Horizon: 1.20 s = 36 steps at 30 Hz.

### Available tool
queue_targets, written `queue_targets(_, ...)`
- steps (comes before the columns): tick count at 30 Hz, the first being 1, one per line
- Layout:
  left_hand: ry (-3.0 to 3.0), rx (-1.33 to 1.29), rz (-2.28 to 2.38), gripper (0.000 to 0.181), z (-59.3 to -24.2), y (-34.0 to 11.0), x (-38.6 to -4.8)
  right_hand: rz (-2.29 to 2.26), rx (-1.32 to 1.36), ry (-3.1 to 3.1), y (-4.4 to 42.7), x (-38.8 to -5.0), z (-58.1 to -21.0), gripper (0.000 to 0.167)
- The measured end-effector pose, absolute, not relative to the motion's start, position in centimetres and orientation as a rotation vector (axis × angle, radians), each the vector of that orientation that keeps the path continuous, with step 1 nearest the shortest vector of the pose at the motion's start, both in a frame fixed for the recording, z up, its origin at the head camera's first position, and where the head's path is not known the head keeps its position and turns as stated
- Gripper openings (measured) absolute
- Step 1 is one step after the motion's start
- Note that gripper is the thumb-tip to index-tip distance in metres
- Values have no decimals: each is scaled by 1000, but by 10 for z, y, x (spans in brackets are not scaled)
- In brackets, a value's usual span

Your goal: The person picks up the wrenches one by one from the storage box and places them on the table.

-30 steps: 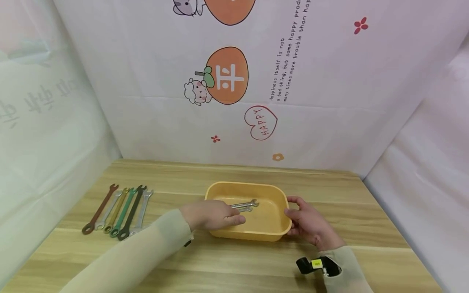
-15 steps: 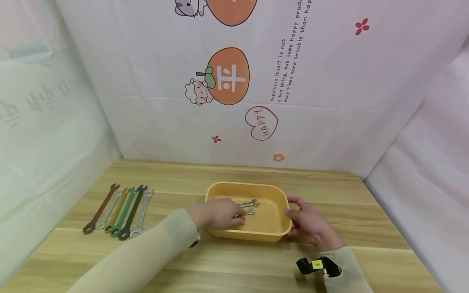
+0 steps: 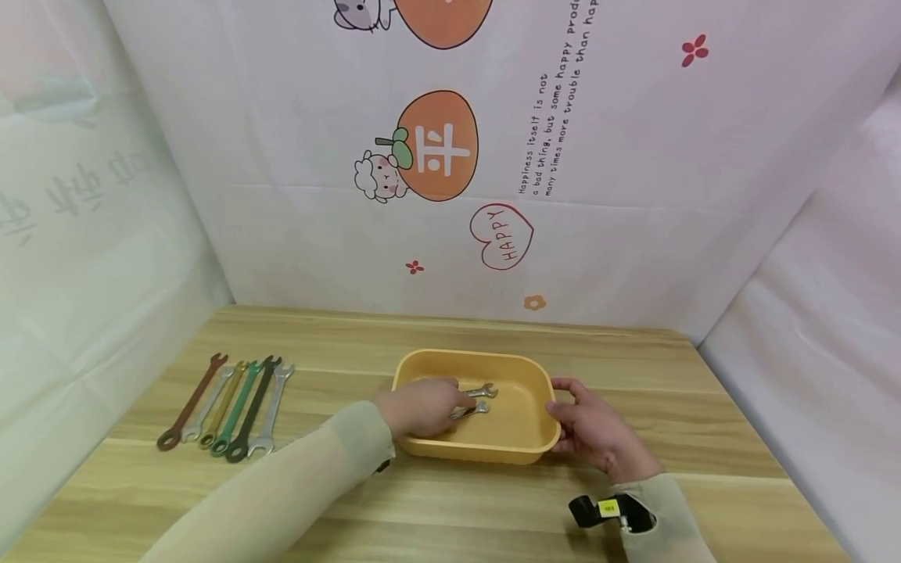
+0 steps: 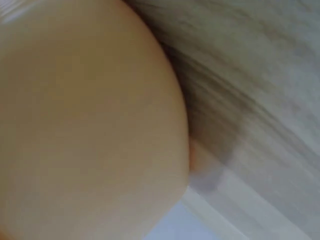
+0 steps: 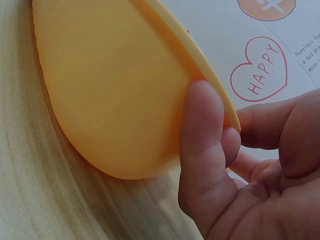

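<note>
A yellow plastic basin (image 3: 524, 395) stands on the table with small silver wrenches inside. My left hand (image 3: 422, 408) reaches in over its left side and pinches a small wrench (image 3: 482, 407), mostly covered by the fingers. Just behind, another silver wrench (image 3: 486, 390) shows its open end. At the basin's right end my right hand (image 3: 598, 426) grips the rim; in the right wrist view, the fingers of that hand (image 5: 260, 185) lie on both sides of the rim. Only the outer wall of the basin (image 4: 95, 120) fills the left wrist view, with the left hand out of sight there.
To the left, several wrenches lie side by side on the wooden table (image 3: 352, 352), among them a red one (image 3: 193, 399), a green one (image 3: 238, 408) and a black one (image 3: 255, 408). A printed white cloth (image 3: 317, 250) hangs behind, with more cloth at both sides.
My left hand has moved slightly right inside the basin, its fingers going from extended over the wrenches to curled around the nearer one. My right hand has stayed on the rim.
</note>
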<state>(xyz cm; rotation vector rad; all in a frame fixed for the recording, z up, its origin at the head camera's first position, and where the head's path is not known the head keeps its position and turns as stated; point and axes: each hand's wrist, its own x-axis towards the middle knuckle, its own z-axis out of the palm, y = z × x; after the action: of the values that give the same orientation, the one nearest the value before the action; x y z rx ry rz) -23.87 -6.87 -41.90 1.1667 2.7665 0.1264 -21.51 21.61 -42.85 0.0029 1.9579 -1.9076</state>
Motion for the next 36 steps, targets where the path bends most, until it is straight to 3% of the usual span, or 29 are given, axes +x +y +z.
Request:
queue_targets(19,2865,1065,23,27,-419,-58,-236,-1919,-5,1937,215,-214,-423,53)
queue_targets(28,2839,979,130,39,-420,-59,-240,-1914,5,1945,214,-215,-425,51)
queue_targets(36,2742,998,556,45,-409,-64,-243,-1914,10,1946,215,-214,-426,51)
